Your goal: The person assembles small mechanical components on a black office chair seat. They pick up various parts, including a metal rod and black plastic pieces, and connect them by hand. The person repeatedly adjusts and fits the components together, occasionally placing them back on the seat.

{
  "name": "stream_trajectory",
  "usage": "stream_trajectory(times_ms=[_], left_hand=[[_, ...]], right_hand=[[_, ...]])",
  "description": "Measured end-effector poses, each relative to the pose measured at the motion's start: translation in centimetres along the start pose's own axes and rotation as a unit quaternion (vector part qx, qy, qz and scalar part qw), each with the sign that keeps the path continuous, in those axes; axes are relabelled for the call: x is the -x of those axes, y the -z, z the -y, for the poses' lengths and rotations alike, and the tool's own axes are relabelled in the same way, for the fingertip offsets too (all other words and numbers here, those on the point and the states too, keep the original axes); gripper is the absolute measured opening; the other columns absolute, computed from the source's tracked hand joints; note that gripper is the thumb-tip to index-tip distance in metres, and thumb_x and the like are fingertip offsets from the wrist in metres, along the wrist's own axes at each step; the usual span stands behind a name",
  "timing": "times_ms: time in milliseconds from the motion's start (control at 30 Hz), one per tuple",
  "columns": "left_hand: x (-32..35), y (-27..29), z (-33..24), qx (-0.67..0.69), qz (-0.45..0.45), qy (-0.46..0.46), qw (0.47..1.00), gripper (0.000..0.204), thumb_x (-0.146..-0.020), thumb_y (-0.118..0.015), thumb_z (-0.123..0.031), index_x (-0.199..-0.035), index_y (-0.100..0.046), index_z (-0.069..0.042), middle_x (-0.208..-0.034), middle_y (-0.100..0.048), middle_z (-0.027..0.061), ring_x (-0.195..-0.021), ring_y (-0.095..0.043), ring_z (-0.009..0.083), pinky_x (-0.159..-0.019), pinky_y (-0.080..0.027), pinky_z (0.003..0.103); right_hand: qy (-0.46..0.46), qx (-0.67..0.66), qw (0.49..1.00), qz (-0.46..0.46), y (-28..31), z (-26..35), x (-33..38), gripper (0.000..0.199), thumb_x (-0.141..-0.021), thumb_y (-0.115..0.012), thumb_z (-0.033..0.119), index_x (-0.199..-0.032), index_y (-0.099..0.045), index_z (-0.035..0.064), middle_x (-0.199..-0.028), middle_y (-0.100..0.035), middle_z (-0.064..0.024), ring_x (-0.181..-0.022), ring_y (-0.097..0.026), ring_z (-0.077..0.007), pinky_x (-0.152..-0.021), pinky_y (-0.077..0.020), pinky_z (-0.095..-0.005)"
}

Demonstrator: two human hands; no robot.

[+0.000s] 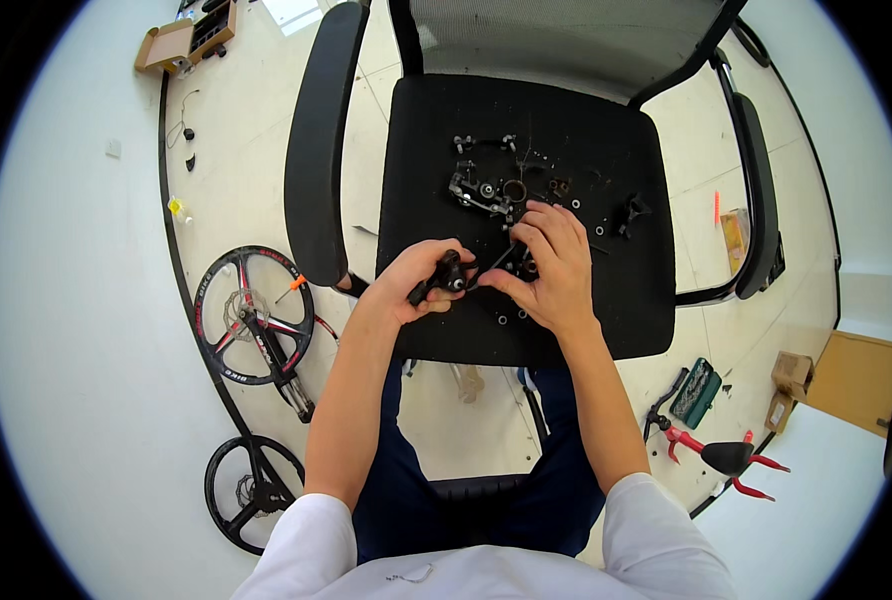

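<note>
My left hand (418,278) is closed around a small black mechanical part (452,272) with a silvery round centre, held above the chair seat (426,130). Close beside it, my right hand (558,268) pinches a thin dark rod (507,256) that slants toward the black part. Whether the rod's tip touches it, I cannot tell. Under the right hand lies another small dark part (529,266), partly hidden by the fingers. Beyond my hands, a black-and-silver bike mechanism (478,192) rests on the seat, near a brownish ring (514,191).
Several small washers (575,204) and a black knob-like piece (632,213) are scattered over the seat. Armrests (318,150) flank it. On the floor at left are spoked wheels (251,315); at right, a green tool case (696,392) and a red bike part (681,437).
</note>
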State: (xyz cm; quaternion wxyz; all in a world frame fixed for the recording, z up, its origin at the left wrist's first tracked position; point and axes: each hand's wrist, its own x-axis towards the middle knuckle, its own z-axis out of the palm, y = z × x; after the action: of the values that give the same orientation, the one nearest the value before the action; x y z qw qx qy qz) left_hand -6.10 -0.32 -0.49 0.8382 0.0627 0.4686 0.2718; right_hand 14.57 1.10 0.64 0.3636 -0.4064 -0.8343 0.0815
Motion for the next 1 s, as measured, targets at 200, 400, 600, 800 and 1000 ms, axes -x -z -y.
stream_trajectory(times_ms=[200,400,600,800,1000], left_hand=[[0.0,0.6,-0.4,0.029,0.028,0.015,0.999,0.017,-0.085,-0.057,-0.018,-0.082,-0.057,-0.001,-0.062,-0.056,0.0101,-0.031,-0.035,0.0085,-0.027,-0.024,0.02],[-0.1,0.3,-0.5,0.027,-0.003,-0.003,1.0,0.02,-0.085,-0.056,-0.018,-0.078,-0.056,0.0,-0.062,-0.055,0.011,-0.03,-0.033,0.0085,-0.026,-0.023,0.02],[-0.7,0.4,-0.1,0.123,0.02,-0.029,0.992,0.021,-0.087,-0.05,-0.02,-0.078,-0.053,-0.001,-0.064,-0.056,0.0122,-0.031,-0.034,0.0097,-0.026,-0.023,0.021],[-1.1,-0.7,1.0,0.204,0.014,-0.062,0.977,0.024,-0.088,-0.048,-0.021,-0.076,-0.052,0.0,-0.061,-0.054,0.0121,-0.031,-0.034,0.0102,-0.026,-0.024,0.021],[-1.0,0.0,1.6,0.201,0.051,-0.078,0.975,0.025,-0.09,-0.046,-0.023,-0.079,-0.054,-0.003,-0.065,-0.057,0.0117,-0.035,-0.037,0.011,-0.029,-0.025,0.023]], right_hand=[[0.01,-0.023,1.0,-0.014,-0.4,0.2,-0.2,0.059,-0.059,-0.081,0.048,-0.088,-0.063,0.0006,-0.097,-0.061,-0.0114,-0.099,-0.059,-0.0309,-0.089,-0.0451,-0.0428],[-0.04,-0.032,0.997,-0.056,-1.6,0.3,0.7,0.05,-0.056,-0.085,0.041,-0.08,-0.063,0.003,-0.083,-0.061,-0.0069,-0.082,-0.058,-0.0257,-0.075,-0.0451,-0.0365],[-0.127,-0.064,0.988,-0.062,-2.5,0.5,0.8,0.043,-0.061,-0.086,0.036,-0.079,-0.064,0.0045,-0.076,-0.059,-0.0037,-0.071,-0.055,-0.02,-0.063,-0.0443,-0.0315],[-0.173,-0.067,0.981,-0.051,-2.6,0.2,1.1,0.043,-0.061,-0.085,0.039,-0.074,-0.062,0.0057,-0.067,-0.056,-0.0011,-0.067,-0.053,-0.0195,-0.063,-0.0417,-0.0318],[-0.177,-0.079,0.979,-0.059,-2.7,0.6,1.0,0.043,-0.064,-0.085,0.038,-0.075,-0.062,0.0039,-0.068,-0.056,-0.0039,-0.065,-0.054,-0.0191,-0.057,-0.0425,-0.0307]])
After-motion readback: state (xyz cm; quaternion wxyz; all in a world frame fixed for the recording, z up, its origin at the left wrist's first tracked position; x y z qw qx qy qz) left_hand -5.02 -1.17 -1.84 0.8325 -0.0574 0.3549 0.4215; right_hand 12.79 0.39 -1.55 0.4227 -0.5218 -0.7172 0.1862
